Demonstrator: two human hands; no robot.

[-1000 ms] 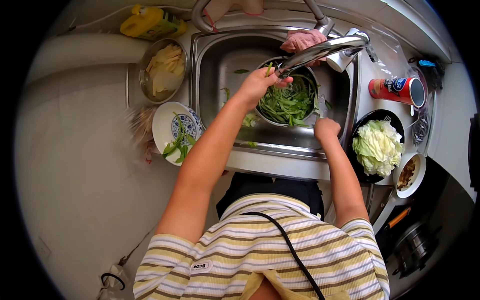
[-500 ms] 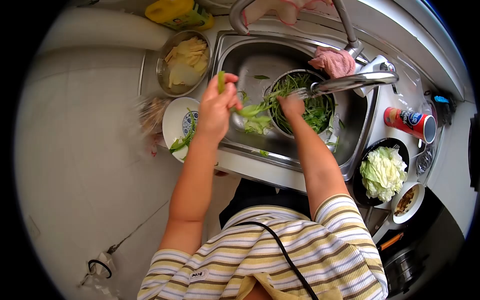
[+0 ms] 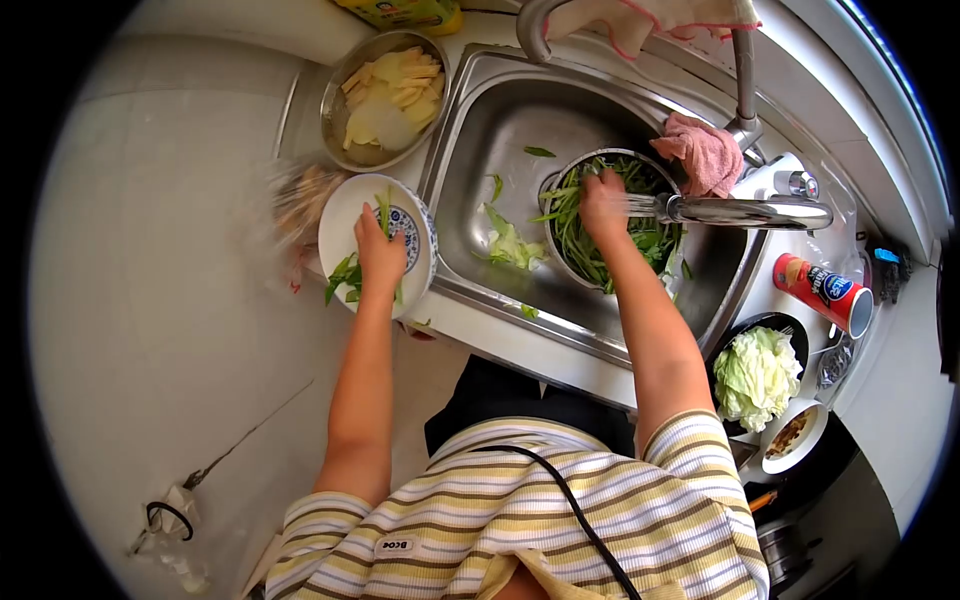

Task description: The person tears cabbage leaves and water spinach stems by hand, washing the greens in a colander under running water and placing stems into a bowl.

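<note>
Slender greens (image 3: 572, 242) are lying tangled; left hand (image 3: 380, 256), fingers half-curled, and right hand (image 3: 604, 207) are pointing downward, grips unclear.

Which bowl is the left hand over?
The blue-patterned white bowl, left of the sink. The steel bowl and small bowl have no hand over them; the right hand is in the sink's pot.

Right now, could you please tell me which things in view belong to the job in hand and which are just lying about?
Seemingly in use: left hand, right hand, leafy greens, round container, patterned bowl, running faucet, sink.

Seemingly lying about: dish of pale slices, pale leafy head, red canister, pink cloth, yellow bottle.
</note>
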